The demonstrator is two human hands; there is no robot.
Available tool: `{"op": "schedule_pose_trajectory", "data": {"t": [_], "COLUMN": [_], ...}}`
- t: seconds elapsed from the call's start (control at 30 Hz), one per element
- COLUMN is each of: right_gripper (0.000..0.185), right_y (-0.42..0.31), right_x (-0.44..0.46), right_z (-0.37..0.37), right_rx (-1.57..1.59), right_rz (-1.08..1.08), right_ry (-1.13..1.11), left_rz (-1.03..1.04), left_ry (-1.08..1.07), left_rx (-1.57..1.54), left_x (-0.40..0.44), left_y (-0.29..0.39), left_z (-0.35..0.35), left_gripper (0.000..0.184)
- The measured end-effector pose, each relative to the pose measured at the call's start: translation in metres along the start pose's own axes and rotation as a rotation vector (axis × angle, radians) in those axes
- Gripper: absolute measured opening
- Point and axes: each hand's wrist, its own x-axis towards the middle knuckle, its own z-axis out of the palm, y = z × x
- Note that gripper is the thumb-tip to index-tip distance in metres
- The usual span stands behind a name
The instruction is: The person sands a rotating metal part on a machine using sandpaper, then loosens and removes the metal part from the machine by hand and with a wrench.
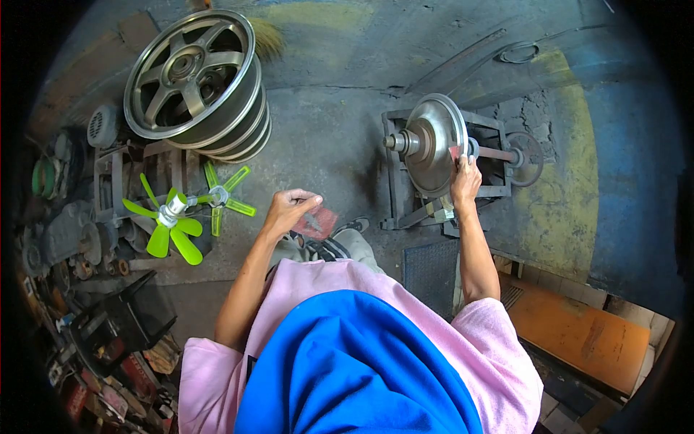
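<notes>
My right hand (466, 181) is closed on a small red piece of sandpaper (454, 152) at the right rim of a round metal disc (428, 155). The disc is mounted upright on a shaft (499, 155) in a dark metal stand (394, 184). My left hand (289, 210) is pinched in front of my lap, with a larger worn red sheet of sandpaper (318, 223) hanging at its fingertips. The exact grip on that sheet is partly hidden behind the fingers.
Stacked alloy wheels (189, 72) stand at the upper left. Below them are bright green fan blades (173, 220) on a metal frame. A black chair (119, 325) and loose parts crowd the left. An orange bench (585, 325) lies at lower right.
</notes>
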Motion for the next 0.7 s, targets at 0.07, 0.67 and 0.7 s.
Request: {"op": "schedule_pose_trajectory", "data": {"t": [0.07,0.67,0.7], "right_gripper": [0.023,0.022,0.020], "right_y": [0.003,-0.007,-0.008], "right_x": [-0.008,0.013,0.018], "right_z": [0.004,0.003,0.006], "right_rx": [0.010,-0.038,-0.069], "right_rz": [-0.003,-0.032,-0.047], "right_ry": [-0.009,0.027,0.047], "left_rz": [0.023,0.008,-0.002], "left_ry": [0.004,-0.003,0.001], "left_rx": [-0.015,-0.052,-0.044], "left_x": [0.001,0.003,0.002], "left_y": [-0.007,0.000,0.002], "left_z": [-0.002,-0.010,-0.011], "left_gripper": [0.028,0.028,0.028]}}
